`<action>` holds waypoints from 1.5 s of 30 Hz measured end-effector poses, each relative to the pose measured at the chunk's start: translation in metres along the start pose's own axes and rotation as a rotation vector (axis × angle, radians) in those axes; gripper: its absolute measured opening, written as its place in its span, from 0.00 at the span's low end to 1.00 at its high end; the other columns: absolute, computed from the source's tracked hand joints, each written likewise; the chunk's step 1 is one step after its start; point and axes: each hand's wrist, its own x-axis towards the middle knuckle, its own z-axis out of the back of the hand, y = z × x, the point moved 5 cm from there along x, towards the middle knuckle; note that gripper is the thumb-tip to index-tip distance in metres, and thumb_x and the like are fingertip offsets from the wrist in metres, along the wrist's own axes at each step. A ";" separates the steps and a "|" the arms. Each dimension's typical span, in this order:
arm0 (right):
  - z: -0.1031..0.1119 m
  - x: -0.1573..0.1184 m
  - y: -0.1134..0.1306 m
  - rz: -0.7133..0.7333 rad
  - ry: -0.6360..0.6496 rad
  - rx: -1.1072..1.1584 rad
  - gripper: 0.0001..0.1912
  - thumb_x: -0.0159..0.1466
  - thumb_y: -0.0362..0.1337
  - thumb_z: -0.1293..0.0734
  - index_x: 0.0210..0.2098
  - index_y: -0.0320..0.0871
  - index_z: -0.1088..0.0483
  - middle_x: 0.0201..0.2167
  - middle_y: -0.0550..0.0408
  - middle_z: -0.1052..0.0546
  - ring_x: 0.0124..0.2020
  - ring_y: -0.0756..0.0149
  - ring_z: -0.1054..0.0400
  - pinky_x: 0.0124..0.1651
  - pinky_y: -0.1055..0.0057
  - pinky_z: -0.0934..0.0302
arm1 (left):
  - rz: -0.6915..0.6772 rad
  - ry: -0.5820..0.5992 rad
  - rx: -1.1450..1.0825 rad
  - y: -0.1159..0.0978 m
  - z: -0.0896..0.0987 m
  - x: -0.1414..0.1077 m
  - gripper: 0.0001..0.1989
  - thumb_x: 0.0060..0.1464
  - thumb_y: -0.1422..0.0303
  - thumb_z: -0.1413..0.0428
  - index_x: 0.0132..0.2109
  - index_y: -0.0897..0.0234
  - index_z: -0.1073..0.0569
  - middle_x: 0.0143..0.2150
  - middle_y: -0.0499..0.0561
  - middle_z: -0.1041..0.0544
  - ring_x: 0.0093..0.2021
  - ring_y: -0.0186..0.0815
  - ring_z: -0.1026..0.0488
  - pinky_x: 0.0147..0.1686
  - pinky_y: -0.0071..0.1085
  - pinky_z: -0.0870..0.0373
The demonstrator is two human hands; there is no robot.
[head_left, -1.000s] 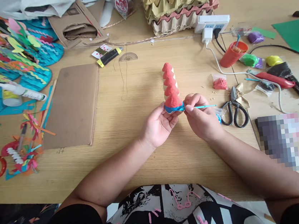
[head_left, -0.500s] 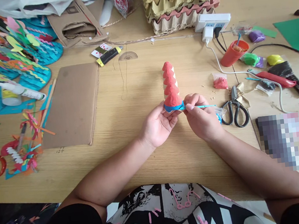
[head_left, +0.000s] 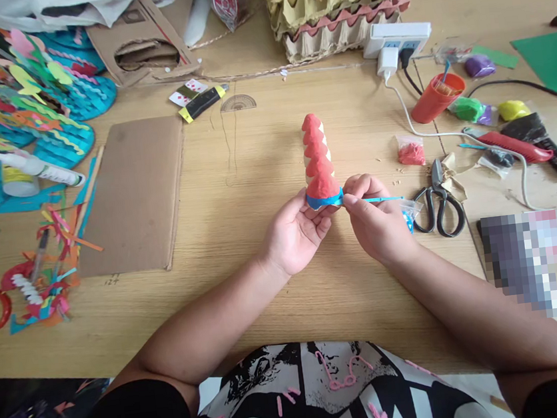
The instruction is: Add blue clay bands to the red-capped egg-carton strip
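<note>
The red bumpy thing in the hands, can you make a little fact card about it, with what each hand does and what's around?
Thing: red bumpy piece, cream between bumps
Base: blue band
Left hand: holds the piece near its base
Right hand: pinches a thin blue tool beside the band
On the right: black-handled scissors, orange cup
On the left: cardboard sheet
Farther back: stacked egg trays

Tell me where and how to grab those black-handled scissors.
Best gripped, I think, by the black handle loops, coming from the person's side: the scissors lie with loops toward the person and blades pointing away. The right hand is nearest but holds a thin blue tool.
</note>
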 end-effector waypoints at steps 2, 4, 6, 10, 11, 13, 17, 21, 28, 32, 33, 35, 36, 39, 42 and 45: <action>0.000 0.000 -0.001 0.001 0.001 0.007 0.16 0.61 0.43 0.21 0.29 0.48 0.32 0.32 0.59 0.35 0.35 0.65 0.42 0.41 0.64 0.45 | -0.005 0.002 -0.002 0.000 0.000 0.000 0.12 0.70 0.68 0.45 0.43 0.66 0.18 0.39 0.52 0.15 0.39 0.30 0.16 0.32 0.20 0.24; 0.001 -0.001 -0.001 0.011 -0.002 -0.004 0.16 0.62 0.43 0.21 0.29 0.48 0.31 0.33 0.59 0.35 0.36 0.65 0.42 0.42 0.64 0.44 | -0.005 -0.007 0.000 0.000 0.000 0.000 0.12 0.70 0.68 0.45 0.43 0.66 0.18 0.39 0.52 0.15 0.39 0.30 0.16 0.32 0.20 0.24; 0.003 -0.001 -0.001 0.029 -0.011 -0.041 0.16 0.63 0.43 0.21 0.29 0.49 0.32 0.33 0.58 0.35 0.36 0.64 0.42 0.43 0.63 0.43 | -0.001 -0.021 0.007 0.000 0.000 -0.001 0.11 0.69 0.68 0.45 0.42 0.65 0.18 0.39 0.52 0.15 0.39 0.31 0.16 0.32 0.20 0.25; 0.004 -0.001 0.000 0.052 -0.019 -0.096 0.17 0.63 0.44 0.22 0.29 0.49 0.32 0.33 0.58 0.36 0.37 0.63 0.42 0.44 0.63 0.43 | 0.003 -0.032 0.019 -0.002 -0.002 -0.002 0.10 0.68 0.69 0.44 0.40 0.64 0.19 0.39 0.51 0.14 0.39 0.31 0.16 0.31 0.20 0.26; 0.003 -0.001 0.000 0.048 -0.015 -0.086 0.16 0.63 0.44 0.22 0.29 0.49 0.32 0.33 0.58 0.35 0.37 0.63 0.42 0.45 0.63 0.43 | 0.003 -0.030 0.018 -0.003 -0.003 -0.002 0.10 0.68 0.69 0.44 0.41 0.64 0.19 0.39 0.51 0.14 0.39 0.31 0.16 0.30 0.20 0.26; 0.001 0.000 0.001 0.026 -0.008 -0.025 0.16 0.62 0.44 0.22 0.28 0.49 0.32 0.33 0.58 0.35 0.37 0.64 0.42 0.44 0.63 0.44 | 0.004 -0.022 0.009 -0.003 -0.003 -0.002 0.11 0.69 0.68 0.45 0.42 0.64 0.18 0.39 0.52 0.14 0.39 0.31 0.16 0.30 0.20 0.26; -0.002 0.000 0.003 -0.023 -0.021 0.100 0.17 0.60 0.43 0.21 0.27 0.48 0.33 0.31 0.59 0.36 0.37 0.64 0.42 0.44 0.63 0.45 | 0.005 -0.017 -0.013 -0.003 -0.004 -0.003 0.13 0.70 0.68 0.46 0.40 0.66 0.19 0.37 0.52 0.15 0.37 0.30 0.16 0.29 0.20 0.26; -0.002 -0.001 0.002 0.000 -0.019 0.046 0.17 0.61 0.44 0.22 0.28 0.48 0.33 0.32 0.59 0.36 0.36 0.64 0.42 0.43 0.63 0.45 | 0.000 -0.026 -0.005 -0.003 -0.003 -0.002 0.10 0.68 0.69 0.44 0.42 0.65 0.18 0.38 0.52 0.14 0.38 0.30 0.16 0.30 0.20 0.25; 0.003 -0.002 0.000 0.040 -0.012 -0.057 0.16 0.64 0.43 0.22 0.29 0.49 0.32 0.33 0.58 0.36 0.36 0.64 0.42 0.43 0.63 0.43 | 0.004 -0.025 0.010 -0.003 -0.002 -0.002 0.12 0.70 0.68 0.46 0.41 0.64 0.18 0.39 0.51 0.14 0.38 0.30 0.17 0.30 0.20 0.26; 0.003 -0.002 0.004 0.083 -0.024 -0.097 0.15 0.64 0.42 0.22 0.29 0.49 0.31 0.34 0.57 0.35 0.37 0.64 0.42 0.44 0.63 0.43 | 0.005 -0.043 0.013 -0.003 -0.003 -0.003 0.14 0.71 0.67 0.46 0.40 0.64 0.18 0.38 0.51 0.14 0.39 0.31 0.17 0.31 0.20 0.27; 0.003 -0.003 0.005 0.091 -0.024 -0.098 0.15 0.64 0.42 0.22 0.30 0.49 0.31 0.34 0.57 0.35 0.38 0.64 0.42 0.44 0.63 0.43 | 0.005 -0.053 0.019 -0.004 -0.003 -0.003 0.13 0.70 0.67 0.45 0.40 0.64 0.17 0.38 0.51 0.14 0.41 0.32 0.17 0.31 0.20 0.28; 0.003 -0.003 0.005 0.098 -0.025 -0.083 0.15 0.64 0.43 0.22 0.30 0.49 0.31 0.34 0.57 0.35 0.38 0.63 0.41 0.44 0.63 0.42 | 0.003 -0.072 0.030 -0.004 -0.003 -0.004 0.13 0.70 0.66 0.45 0.41 0.63 0.17 0.39 0.50 0.14 0.46 0.36 0.16 0.33 0.22 0.28; 0.003 -0.003 0.005 0.096 -0.025 -0.074 0.15 0.64 0.44 0.23 0.29 0.49 0.31 0.34 0.57 0.35 0.38 0.63 0.41 0.45 0.63 0.42 | 0.002 -0.077 0.034 -0.004 -0.003 -0.004 0.13 0.70 0.66 0.45 0.41 0.63 0.17 0.40 0.50 0.13 0.48 0.38 0.16 0.34 0.23 0.27; 0.002 -0.002 0.005 0.079 -0.020 -0.062 0.16 0.63 0.44 0.22 0.29 0.49 0.31 0.34 0.57 0.35 0.38 0.63 0.40 0.45 0.63 0.42 | 0.007 -0.072 0.032 -0.004 -0.003 -0.004 0.14 0.71 0.65 0.46 0.41 0.62 0.17 0.40 0.49 0.13 0.48 0.37 0.16 0.34 0.23 0.27; 0.001 -0.001 0.005 0.052 -0.013 -0.011 0.15 0.62 0.43 0.21 0.29 0.49 0.31 0.33 0.58 0.34 0.37 0.65 0.40 0.44 0.64 0.43 | 0.015 -0.063 0.023 -0.003 -0.003 -0.004 0.15 0.72 0.65 0.47 0.39 0.63 0.18 0.38 0.49 0.14 0.44 0.34 0.16 0.33 0.21 0.27; 0.001 0.001 0.004 0.001 -0.033 0.075 0.16 0.62 0.44 0.21 0.29 0.48 0.32 0.31 0.60 0.32 0.35 0.67 0.39 0.42 0.66 0.42 | 0.015 -0.063 0.022 -0.003 -0.001 -0.001 0.14 0.72 0.65 0.46 0.40 0.63 0.18 0.38 0.49 0.15 0.45 0.35 0.16 0.33 0.20 0.27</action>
